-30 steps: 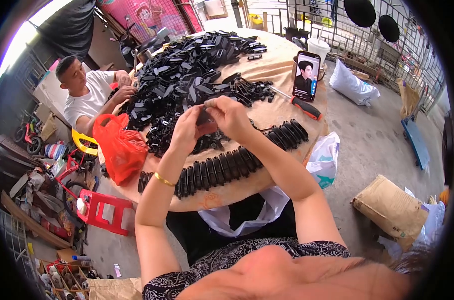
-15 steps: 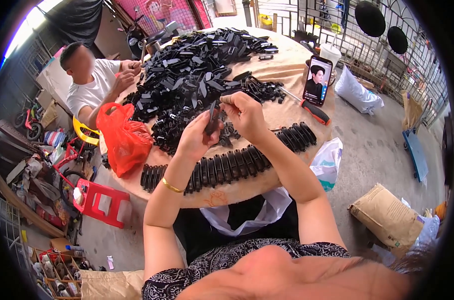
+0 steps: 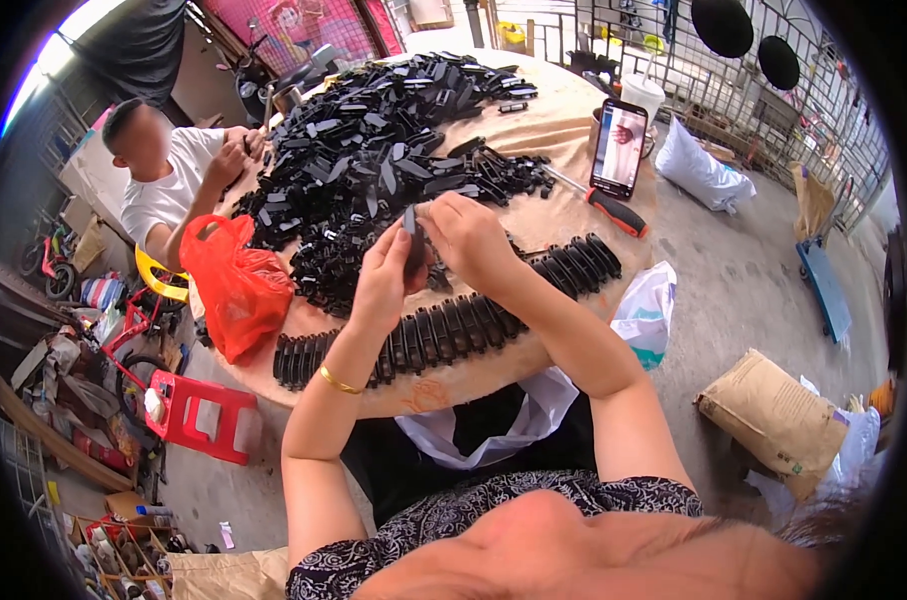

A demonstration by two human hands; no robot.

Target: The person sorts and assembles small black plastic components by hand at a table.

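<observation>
Left hand (image 3: 382, 278) grip closed round slim black plastic piece (image 3: 413, 246), held tilted above worktop (image 3: 519, 140), near heaped black parts (image 3: 374, 130); right hand (image 3: 466, 238) grip pinched narrow at its upper end; cannot tell whether anything sits between those fingers.

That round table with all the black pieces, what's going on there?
The person's left hand holds a dark piece above the table. The right hand is at its upper end, fingers pinched; whether they grip something is unclear. A curved row of black pieces lies along the near edge, with a loose pile beyond. At the left, a co-worker has both hands near the pile.
</observation>
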